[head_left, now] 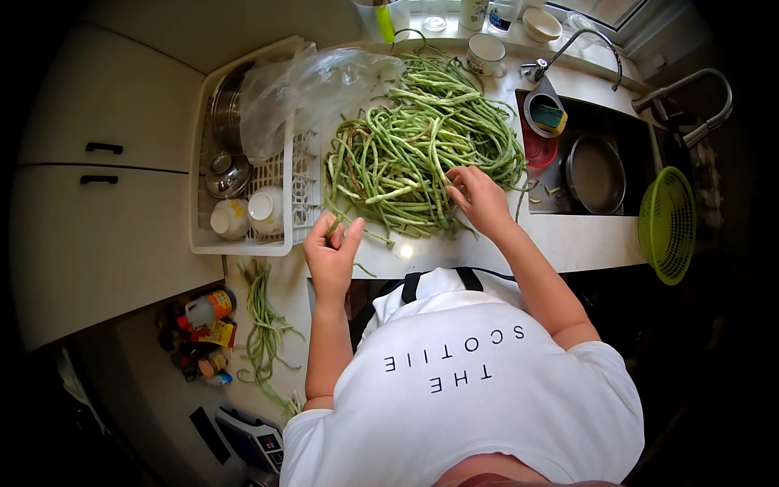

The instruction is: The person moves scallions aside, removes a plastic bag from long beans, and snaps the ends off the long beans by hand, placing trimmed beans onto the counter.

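A large heap of long green beans (422, 138) lies on the white counter in front of me. My left hand (331, 247) is at the heap's lower left, its fingers curled round a green bean (335, 227). At the lower right edge of the heap is my right hand (475, 196), its fingers bent against the beans; whether it grips one is hidden. A smaller bunch of long beans (264, 325) lies on the counter to the left.
A white dish rack (197, 195) with bowls and pots is at the left, a plastic bag (312, 85) over it. The sink (560, 199) holds a metal pan (595, 174). A green colander (669, 227) stands at the right, a mug (485, 55) behind the heap.
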`<move>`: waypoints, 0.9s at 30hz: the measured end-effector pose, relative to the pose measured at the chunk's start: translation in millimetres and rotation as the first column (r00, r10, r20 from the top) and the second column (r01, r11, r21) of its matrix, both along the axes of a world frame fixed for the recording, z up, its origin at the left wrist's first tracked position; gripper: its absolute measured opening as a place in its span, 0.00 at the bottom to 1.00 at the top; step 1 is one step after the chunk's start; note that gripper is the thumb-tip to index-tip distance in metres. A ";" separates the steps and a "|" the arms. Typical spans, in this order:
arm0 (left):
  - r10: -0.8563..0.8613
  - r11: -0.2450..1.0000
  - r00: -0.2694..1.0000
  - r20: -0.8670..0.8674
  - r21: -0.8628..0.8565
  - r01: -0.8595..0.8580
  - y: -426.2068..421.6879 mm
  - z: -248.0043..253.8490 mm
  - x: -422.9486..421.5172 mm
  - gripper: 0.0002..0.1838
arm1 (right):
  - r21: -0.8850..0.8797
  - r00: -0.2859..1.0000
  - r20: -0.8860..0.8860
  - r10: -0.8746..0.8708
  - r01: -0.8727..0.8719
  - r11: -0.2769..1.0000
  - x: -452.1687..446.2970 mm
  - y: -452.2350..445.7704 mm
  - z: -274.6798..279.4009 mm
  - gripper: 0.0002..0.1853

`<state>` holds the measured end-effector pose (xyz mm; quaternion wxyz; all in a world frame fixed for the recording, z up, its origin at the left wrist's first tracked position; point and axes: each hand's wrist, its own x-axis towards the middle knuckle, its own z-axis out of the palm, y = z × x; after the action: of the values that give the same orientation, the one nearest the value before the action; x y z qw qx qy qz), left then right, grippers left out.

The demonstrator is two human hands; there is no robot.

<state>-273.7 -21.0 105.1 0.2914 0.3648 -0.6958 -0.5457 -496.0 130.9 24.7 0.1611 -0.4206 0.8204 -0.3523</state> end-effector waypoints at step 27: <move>-0.066 0.757 0.901 -0.428 0.567 0.325 21.9 10.6 -54.8 0.12 | -0.386 0.744 0.565 0.358 -0.145 0.911 19.8 3.6 102.3 0.16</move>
<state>-328.5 0.8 115.7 0.2236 0.2504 -0.4390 -0.8334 -476.2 134.5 127.0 0.4000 -0.4083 0.5873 -0.5730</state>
